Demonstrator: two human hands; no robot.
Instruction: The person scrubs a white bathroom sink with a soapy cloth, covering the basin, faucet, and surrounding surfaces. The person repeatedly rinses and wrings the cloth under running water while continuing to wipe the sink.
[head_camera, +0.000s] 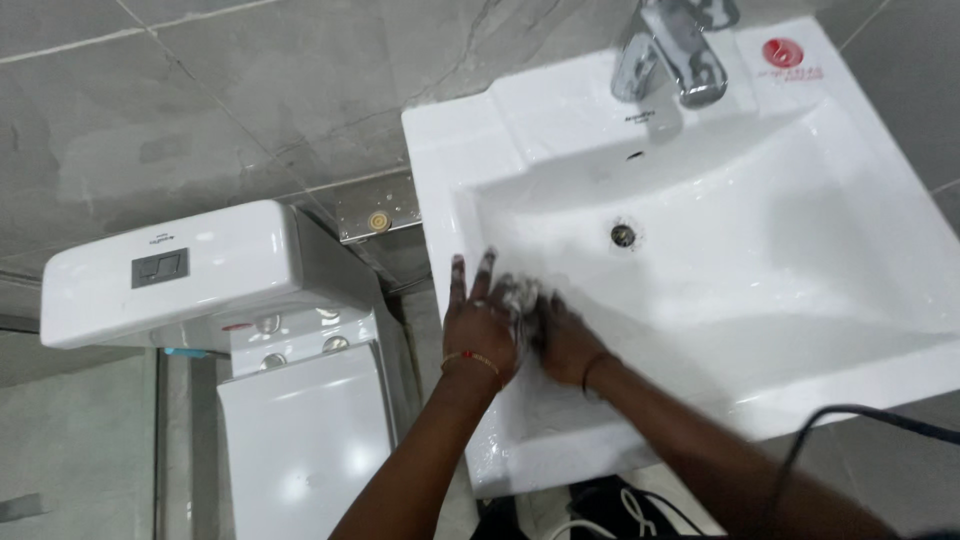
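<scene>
White basin (780, 300): I see my left hand (478, 325) and right hand (565, 340) pressed together on a soapy pad (520, 300) at its front-left edge; round red sticker (782, 53) back-right corner.

Bright, glossy glare; motion-blurred hands (520, 325)

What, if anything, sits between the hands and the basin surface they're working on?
Nothing separate. Both the left hand and the right hand rest on the inner wall of the white sink, with soapy foam between them; whether they hold a cloth is unclear.
</scene>
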